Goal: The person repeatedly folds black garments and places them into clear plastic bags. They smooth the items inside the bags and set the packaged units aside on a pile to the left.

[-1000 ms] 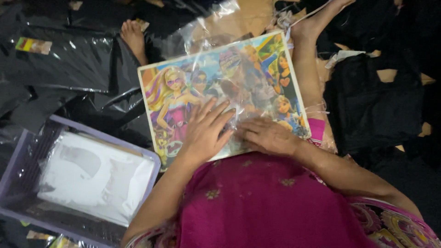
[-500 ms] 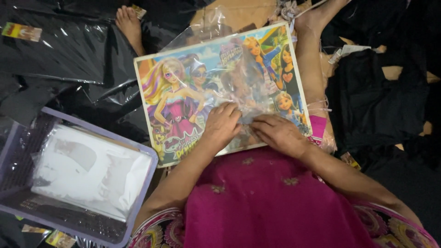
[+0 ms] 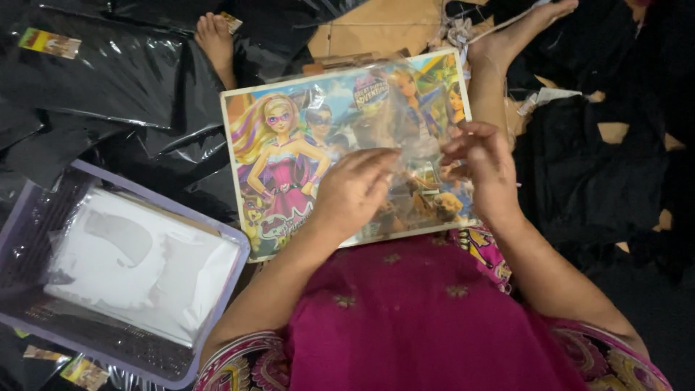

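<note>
A flat board printed with bright cartoon figures lies across my lap. A clear plastic bag lies crumpled over its right half. My left hand hovers over the board's middle, fingers pinching the bag's edge. My right hand is raised just to the right of it, fingers curled on the same clear film. Between the two hands the bag is lifted off the board. My bare feet stick out past the board's far edge.
A lilac plastic basket at the left holds a stack of clear bags with white sheets. Black plastic-wrapped packs cover the floor at left, and black cloth is piled at right. Tan floor shows beyond.
Both hands lay flat on the board, smoothing the film. Now they have lifted off it and hold the bag's edge between them.
</note>
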